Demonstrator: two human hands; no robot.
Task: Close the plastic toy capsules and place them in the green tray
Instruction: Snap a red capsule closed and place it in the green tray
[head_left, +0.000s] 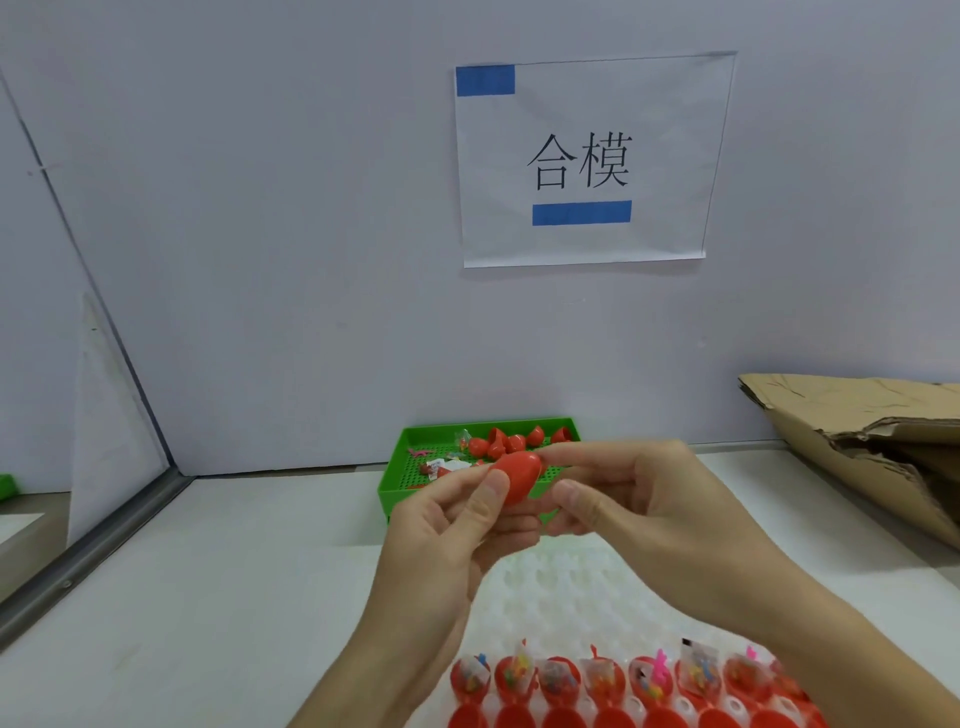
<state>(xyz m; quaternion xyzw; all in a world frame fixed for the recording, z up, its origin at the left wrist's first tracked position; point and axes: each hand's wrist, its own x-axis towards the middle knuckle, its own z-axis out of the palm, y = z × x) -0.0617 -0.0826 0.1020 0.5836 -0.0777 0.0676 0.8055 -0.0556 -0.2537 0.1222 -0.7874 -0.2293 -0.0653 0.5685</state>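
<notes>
A red egg-shaped capsule (517, 477) is held up between both hands, in front of the green tray (395, 488). My left hand (457, 535) pinches its lower left side with thumb and fingers. My right hand (623, 499) pinches its right end between thumb and forefinger. The capsule looks joined, with no gap visible. Several red capsules (511, 441) and loose toy bits lie in the tray by the wall. At the bottom edge, a row of open red capsule halves (602, 680) holds small bagged toys.
A white moulded holder (561, 587) lies on the white table between the tray and the open halves. A crumpled cardboard box (872, 447) sits at the right. A paper sign (582, 161) hangs on the wall behind. A metal rail (93, 545) runs along the left.
</notes>
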